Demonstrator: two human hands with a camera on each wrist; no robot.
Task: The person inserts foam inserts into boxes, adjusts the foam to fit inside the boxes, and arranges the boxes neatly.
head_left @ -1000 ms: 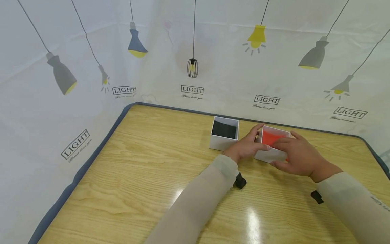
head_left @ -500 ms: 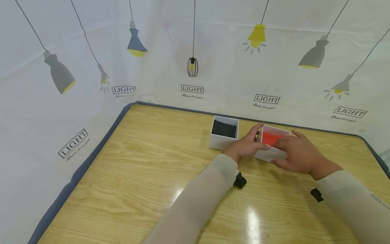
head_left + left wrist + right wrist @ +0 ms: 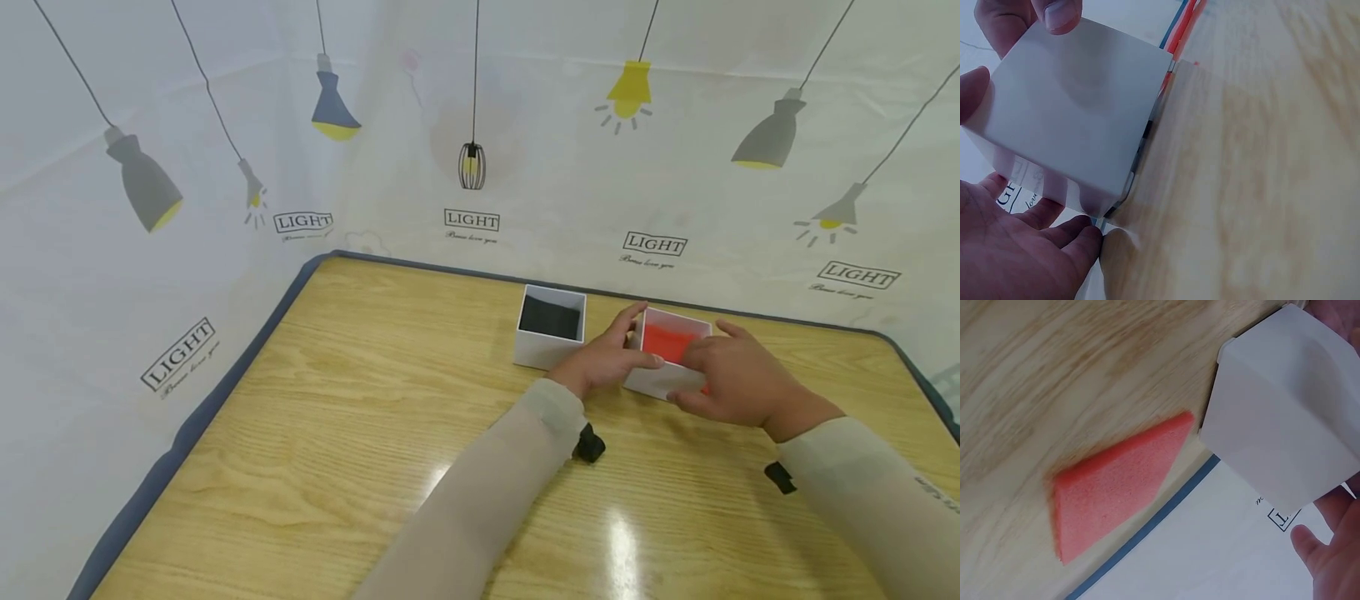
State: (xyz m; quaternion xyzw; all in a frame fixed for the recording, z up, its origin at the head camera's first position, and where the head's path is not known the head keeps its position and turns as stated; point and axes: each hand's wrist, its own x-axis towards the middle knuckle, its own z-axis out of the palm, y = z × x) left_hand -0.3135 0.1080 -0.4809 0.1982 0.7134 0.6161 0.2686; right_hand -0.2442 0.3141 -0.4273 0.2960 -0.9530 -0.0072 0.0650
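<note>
My left hand (image 3: 611, 362) holds a small open-topped white box (image 3: 651, 381), its thumb on the front rim and its fingers along the left side. In the left wrist view those fingers (image 3: 1041, 215) rest against the box's side. Red cloth-like material (image 3: 663, 342) fills the inside. My right hand (image 3: 742, 383) grips the box's right front part, thumb outside on the front face and bent fingers dipping in over the red material. Their tips are hidden inside. A flat red piece with fuzzy edges (image 3: 1119, 481) lies on the table beside the box in the right wrist view.
To the left stands a second white box (image 3: 543, 350) with folded black material (image 3: 550, 317) inside. Both boxes are near the back edge of the wood-grain table (image 3: 352, 392). A white curtain (image 3: 405, 175) printed with lamps rises behind and to the left.
My right fingers shift slightly over the red material, leaving more of it visible. The left hand and both boxes stay in place.
</note>
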